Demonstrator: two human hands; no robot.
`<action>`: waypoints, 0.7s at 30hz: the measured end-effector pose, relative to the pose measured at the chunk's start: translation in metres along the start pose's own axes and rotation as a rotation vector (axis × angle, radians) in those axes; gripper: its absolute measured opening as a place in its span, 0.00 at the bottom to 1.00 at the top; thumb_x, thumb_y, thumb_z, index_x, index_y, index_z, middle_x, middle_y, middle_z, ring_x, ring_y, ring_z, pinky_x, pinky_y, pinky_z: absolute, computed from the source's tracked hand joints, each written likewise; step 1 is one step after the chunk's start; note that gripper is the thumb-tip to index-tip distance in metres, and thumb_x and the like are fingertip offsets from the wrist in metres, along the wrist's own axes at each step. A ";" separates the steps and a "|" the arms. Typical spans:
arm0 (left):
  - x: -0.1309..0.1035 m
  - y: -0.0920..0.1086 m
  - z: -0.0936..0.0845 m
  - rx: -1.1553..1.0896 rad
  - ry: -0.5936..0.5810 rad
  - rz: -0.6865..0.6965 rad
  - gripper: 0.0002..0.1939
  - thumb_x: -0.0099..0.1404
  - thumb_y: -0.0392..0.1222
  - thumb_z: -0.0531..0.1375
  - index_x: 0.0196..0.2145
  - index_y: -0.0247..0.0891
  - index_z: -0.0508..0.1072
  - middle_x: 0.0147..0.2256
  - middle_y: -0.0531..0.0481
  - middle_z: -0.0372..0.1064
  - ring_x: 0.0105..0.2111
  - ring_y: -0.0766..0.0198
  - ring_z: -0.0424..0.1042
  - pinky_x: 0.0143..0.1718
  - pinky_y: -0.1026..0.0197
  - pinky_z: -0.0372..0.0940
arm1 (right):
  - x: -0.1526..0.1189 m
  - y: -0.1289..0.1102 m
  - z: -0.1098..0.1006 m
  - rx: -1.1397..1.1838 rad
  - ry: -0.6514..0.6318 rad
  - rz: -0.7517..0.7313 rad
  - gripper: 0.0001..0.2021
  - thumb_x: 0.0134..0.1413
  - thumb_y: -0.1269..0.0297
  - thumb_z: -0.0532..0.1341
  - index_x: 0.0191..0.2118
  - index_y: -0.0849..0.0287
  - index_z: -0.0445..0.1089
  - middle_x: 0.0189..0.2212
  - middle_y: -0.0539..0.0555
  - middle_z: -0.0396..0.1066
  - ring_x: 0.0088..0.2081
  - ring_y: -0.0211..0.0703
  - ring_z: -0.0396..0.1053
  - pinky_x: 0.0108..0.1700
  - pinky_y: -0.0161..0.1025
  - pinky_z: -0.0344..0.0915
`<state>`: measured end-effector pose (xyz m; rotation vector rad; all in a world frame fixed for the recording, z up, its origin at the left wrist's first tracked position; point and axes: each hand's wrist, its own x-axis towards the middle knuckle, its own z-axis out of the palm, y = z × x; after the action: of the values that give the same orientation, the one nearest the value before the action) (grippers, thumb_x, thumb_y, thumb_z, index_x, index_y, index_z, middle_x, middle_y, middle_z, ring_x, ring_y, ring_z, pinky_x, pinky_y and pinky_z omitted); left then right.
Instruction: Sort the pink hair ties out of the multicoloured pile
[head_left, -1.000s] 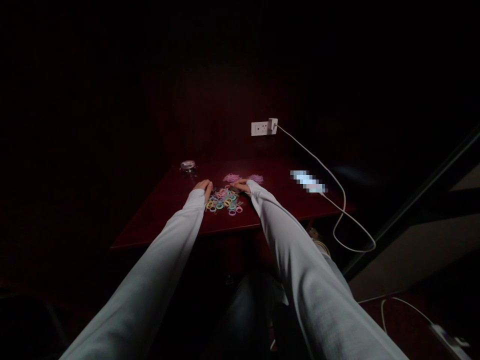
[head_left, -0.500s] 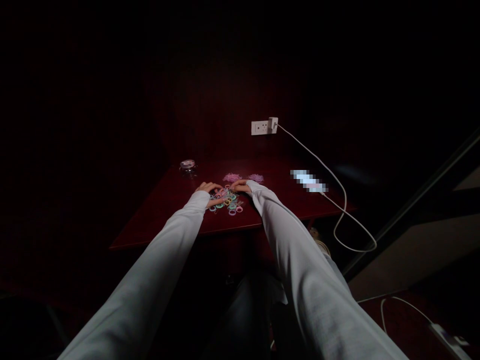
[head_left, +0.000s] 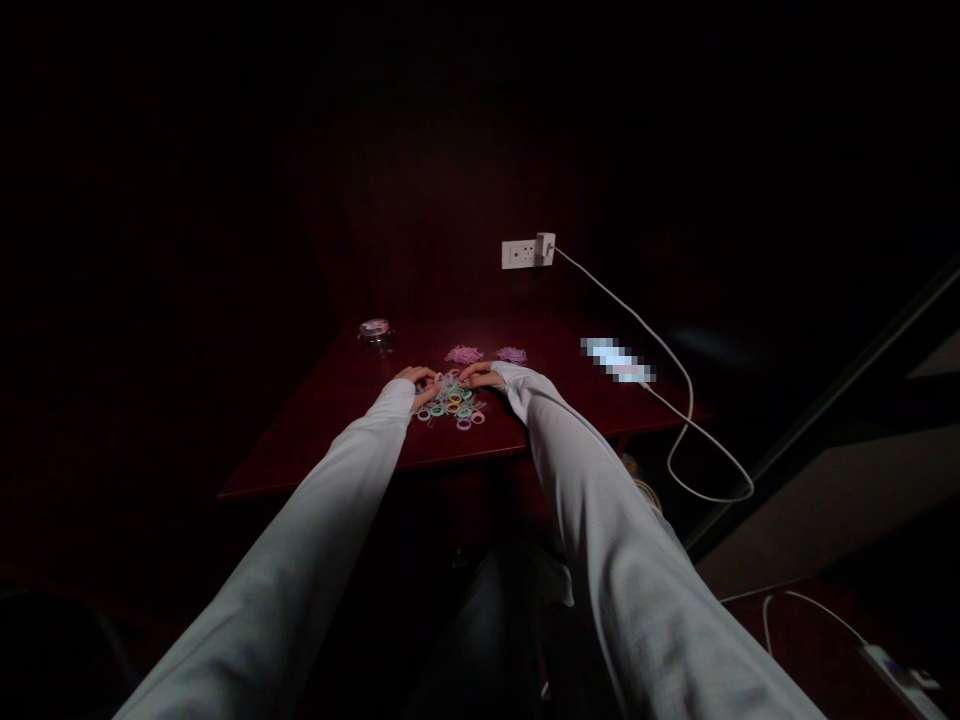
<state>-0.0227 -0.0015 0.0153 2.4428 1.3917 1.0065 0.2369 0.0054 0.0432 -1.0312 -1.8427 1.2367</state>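
Observation:
A loose pile of small coloured hair ties [head_left: 454, 400], in green, yellow, pink and purple rings, lies near the front edge of the dark red table [head_left: 315, 430]. My left hand [head_left: 420, 384] rests at the pile's left side, thumb and fingers apart around some of the ties. From the right, my right hand [head_left: 480, 375] reaches onto the pile's upper edge, its fingers stretched out with a narrow gap to the thumb. Just beyond the hands sit a heap of pink bands [head_left: 463, 354] and a heap of purple bands [head_left: 512, 355].
A round clear container [head_left: 375, 329] stands at the table's back left. To the right lies a blurred-out, bright phone-like object [head_left: 616, 360] with a white cable [head_left: 686, 395] running to a charger [head_left: 545, 248] in the wall socket. A power strip [head_left: 900, 680] is at lower right.
My left hand has drawn back slightly to the left, its thumb uncovering more of the hair ties. My right hand has shifted very little and stays at the pile.

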 end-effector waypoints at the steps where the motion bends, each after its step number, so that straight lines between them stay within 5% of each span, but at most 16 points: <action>1: 0.001 -0.001 0.001 -0.003 0.001 -0.020 0.10 0.62 0.47 0.64 0.38 0.44 0.81 0.34 0.50 0.79 0.34 0.57 0.71 0.43 0.57 0.68 | -0.002 -0.001 0.000 0.013 0.009 -0.017 0.08 0.46 0.58 0.78 0.30 0.55 0.84 0.36 0.55 0.83 0.47 0.56 0.80 0.56 0.49 0.77; 12: 0.003 0.000 0.003 -0.014 0.023 -0.048 0.08 0.60 0.45 0.63 0.36 0.44 0.80 0.32 0.51 0.77 0.32 0.59 0.70 0.41 0.57 0.68 | 0.013 0.012 0.003 0.124 0.030 -0.048 0.16 0.39 0.53 0.82 0.30 0.56 0.82 0.38 0.54 0.85 0.47 0.54 0.81 0.64 0.54 0.72; 21: 0.005 -0.006 0.012 0.026 0.060 -0.036 0.07 0.61 0.42 0.63 0.36 0.42 0.81 0.30 0.53 0.76 0.32 0.60 0.70 0.40 0.58 0.67 | 0.015 0.018 0.005 0.021 0.057 -0.080 0.21 0.44 0.45 0.80 0.35 0.58 0.84 0.39 0.56 0.84 0.47 0.51 0.81 0.64 0.52 0.72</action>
<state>-0.0181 0.0081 0.0055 2.4149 1.4709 1.0691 0.2299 0.0205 0.0261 -0.9622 -1.8057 1.1661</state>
